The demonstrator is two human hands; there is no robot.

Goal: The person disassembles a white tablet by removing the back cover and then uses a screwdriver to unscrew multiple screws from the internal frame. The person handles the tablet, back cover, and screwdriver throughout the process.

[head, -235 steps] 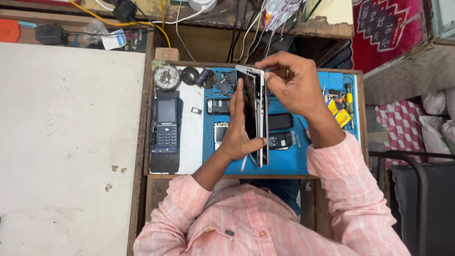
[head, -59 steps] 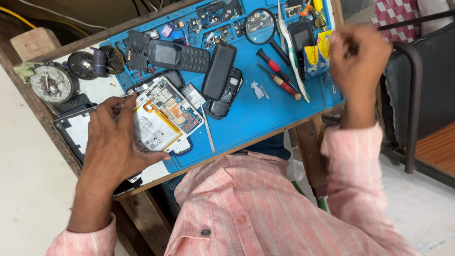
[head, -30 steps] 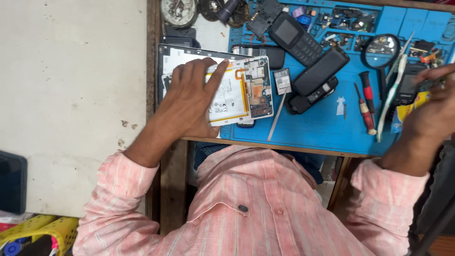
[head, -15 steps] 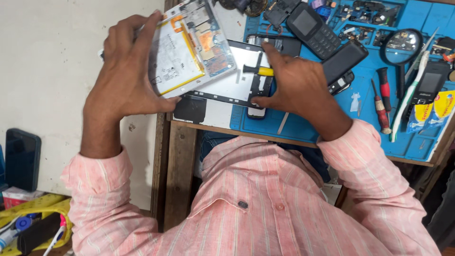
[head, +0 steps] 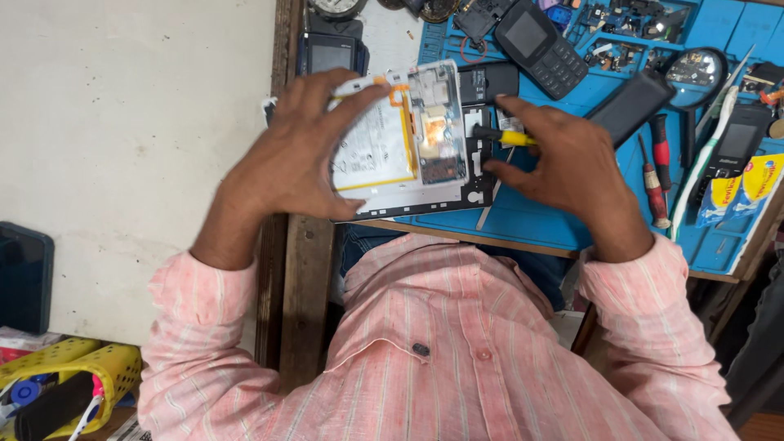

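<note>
Gripping the opened tablet (head: 408, 139) with my left hand (head: 298, 155), I have my fingers (head: 347, 102) spread wide over its exposed back — thumb low at the near edge, the others curled round the far edge — so the white battery and the circuit board beside it face up at me. The tablet sits at the left end of the blue work mat (head: 531, 220), partly over the wooden bench edge (head: 286, 269), and under it lies a dark frame (head: 478, 175) with cut-outs. To the left of all this is a pale tabletop (head: 131, 122), with a dark phone (head: 23, 278) at its near left edge. My right hand (head: 572, 167) rests just right of the tablet, its fingertips pinching a small yellow-handled screwdriver (head: 510, 137) whose dark tip points at the board. Further right on the mat are a black keypad phone (head: 541, 47), a dark slab-shaped phone (head: 630, 102) lying aslant, two red-handled screwdrivers (head: 653, 175), a round magnifier (head: 696, 69), a white toothbrush (head: 702, 163) and — at the far right — another small keypad phone (head: 735, 143) above yellow sachets (head: 747, 184).
</note>
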